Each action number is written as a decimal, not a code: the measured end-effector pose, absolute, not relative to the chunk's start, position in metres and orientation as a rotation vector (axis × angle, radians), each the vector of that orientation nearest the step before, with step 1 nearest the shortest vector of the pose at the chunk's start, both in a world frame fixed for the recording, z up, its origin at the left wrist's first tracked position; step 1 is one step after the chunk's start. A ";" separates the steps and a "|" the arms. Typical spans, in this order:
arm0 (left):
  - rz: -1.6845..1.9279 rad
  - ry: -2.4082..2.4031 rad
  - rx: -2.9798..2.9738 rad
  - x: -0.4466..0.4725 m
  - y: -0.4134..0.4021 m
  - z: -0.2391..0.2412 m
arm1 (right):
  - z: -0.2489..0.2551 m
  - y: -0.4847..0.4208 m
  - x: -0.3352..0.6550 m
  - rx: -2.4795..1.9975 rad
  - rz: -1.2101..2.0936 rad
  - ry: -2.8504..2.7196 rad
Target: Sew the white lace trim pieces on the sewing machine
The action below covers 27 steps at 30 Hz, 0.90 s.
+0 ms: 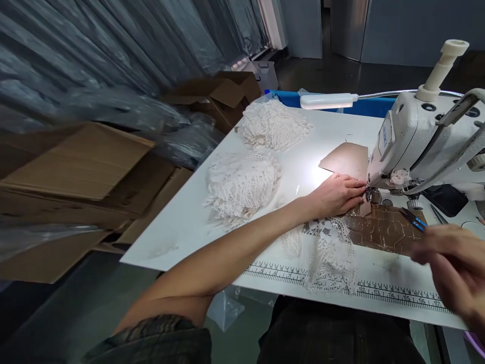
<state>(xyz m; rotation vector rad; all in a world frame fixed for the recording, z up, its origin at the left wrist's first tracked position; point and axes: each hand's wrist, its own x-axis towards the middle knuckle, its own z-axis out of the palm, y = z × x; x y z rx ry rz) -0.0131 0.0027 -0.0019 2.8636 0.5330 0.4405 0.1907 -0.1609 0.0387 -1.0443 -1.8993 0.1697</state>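
Note:
My left hand [337, 194] reaches across the white table [182, 222] and lies with fingers stretched flat, tips right at the needle of the white sewing machine [413, 136]. It presses on white lace fabric [329, 247] that runs from the needle to the table's front edge. My right hand [454, 268] hovers at the lower right, blurred by motion, fingers not readable. Blue-handled snips [415, 220] lie just beyond it on the brown worn patch by the machine.
Two heaps of white lace, one near [242, 184] and one farther back [273, 124], sit on the table. A brown card piece [346, 159] lies behind my left hand. A lamp [328, 101] shines down. Cardboard boxes [76, 172] stack at the left. A printed ruler [397, 293] lines the front edge.

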 end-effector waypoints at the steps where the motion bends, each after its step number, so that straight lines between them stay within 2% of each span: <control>1: 0.454 0.519 2.855 -0.014 0.004 -0.004 | 0.033 -0.145 0.189 -1.001 0.184 -1.986; 7: 0.591 0.582 2.893 -0.013 0.000 -0.013 | -0.010 -0.103 0.189 -1.503 0.048 -2.219; 14: 0.647 0.330 2.957 -0.011 -0.003 -0.015 | -0.011 -0.112 0.194 -1.319 -0.021 -2.322; 27: 0.592 0.495 2.889 -0.016 -0.002 -0.013 | -0.012 -0.120 0.190 -1.437 0.047 -2.258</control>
